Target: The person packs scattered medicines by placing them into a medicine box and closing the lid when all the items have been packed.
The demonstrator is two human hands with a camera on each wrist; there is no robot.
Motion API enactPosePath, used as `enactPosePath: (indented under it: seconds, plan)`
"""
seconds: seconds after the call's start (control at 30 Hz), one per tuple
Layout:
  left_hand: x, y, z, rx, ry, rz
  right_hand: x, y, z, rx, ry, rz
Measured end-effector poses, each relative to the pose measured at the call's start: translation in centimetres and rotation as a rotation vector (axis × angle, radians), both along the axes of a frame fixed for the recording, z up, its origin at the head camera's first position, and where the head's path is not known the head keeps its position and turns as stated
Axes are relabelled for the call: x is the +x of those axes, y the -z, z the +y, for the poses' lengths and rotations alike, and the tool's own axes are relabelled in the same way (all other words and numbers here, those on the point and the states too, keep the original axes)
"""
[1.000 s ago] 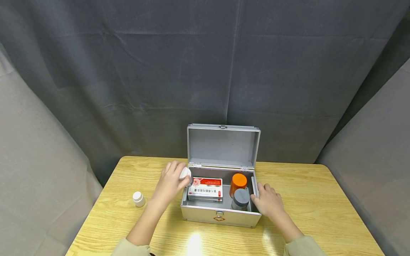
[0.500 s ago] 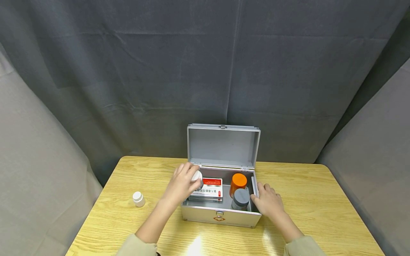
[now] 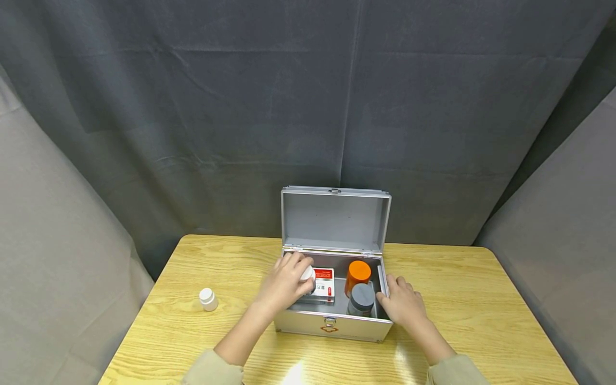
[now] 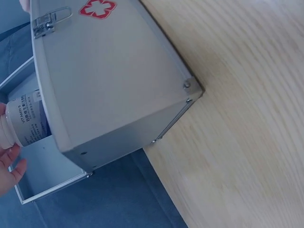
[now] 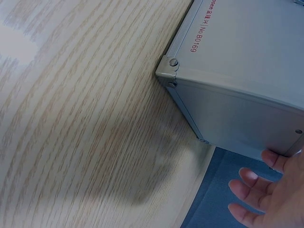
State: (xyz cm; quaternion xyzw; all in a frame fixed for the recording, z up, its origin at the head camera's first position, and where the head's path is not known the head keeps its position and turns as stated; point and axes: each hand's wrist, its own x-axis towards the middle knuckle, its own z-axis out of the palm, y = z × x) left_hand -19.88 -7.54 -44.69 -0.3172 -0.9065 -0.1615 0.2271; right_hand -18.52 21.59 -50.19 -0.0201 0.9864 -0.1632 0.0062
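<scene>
An aluminium medicine case (image 3: 308, 322) stands on the table with its lid up. My left hand (image 3: 286, 282) grips a white-capped vitamin bottle (image 4: 26, 119) over the left part of the case. Below that hand, partly covered by it, is a red-and-white medicine carton (image 3: 325, 286). At the right inside are an orange-capped bottle (image 3: 358, 272) and a grey-lidded jar (image 3: 362, 297). My right hand (image 3: 403, 302) rests against the case's right side, thumb at the rim; in the right wrist view its fingers are loosely spread.
A small white bottle (image 3: 208, 299) stands on the wooden table (image 3: 481, 310), left of the case. Behind the table hangs a dark grey curtain (image 3: 240, 133). The raised lid (image 3: 335, 222) forms a wall at the back of the case.
My left hand has moved right with the vitamin bottle, from the case's left edge to over the carton, covering more of it. The right hand has stayed in place.
</scene>
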Motion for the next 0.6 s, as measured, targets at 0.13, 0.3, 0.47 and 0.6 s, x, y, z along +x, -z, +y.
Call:
enactPosePath:
  seconds: [0.13, 0.3, 0.47, 0.6]
  plan:
    - [0.0, 0.6, 0.2, -0.031, 0.008, 0.011, 0.0, 0.1, 0.0, 0.003, 0.000, 0.004]
    - [-0.2, 1.4, 0.3, -0.062, 0.014, 0.003, 0.0, 0.2, 0.1, 0.001, 0.001, 0.007]
    - [-0.3, 2.0, 0.2, -0.086, 0.024, -0.056, -0.1, 0.3, 0.1, -0.001, 0.005, 0.007]
    - [-0.3, 2.3, 0.0, -0.111, 0.035, -0.117, 0.0, 0.2, 0.1, -0.003, 0.003, 0.005]
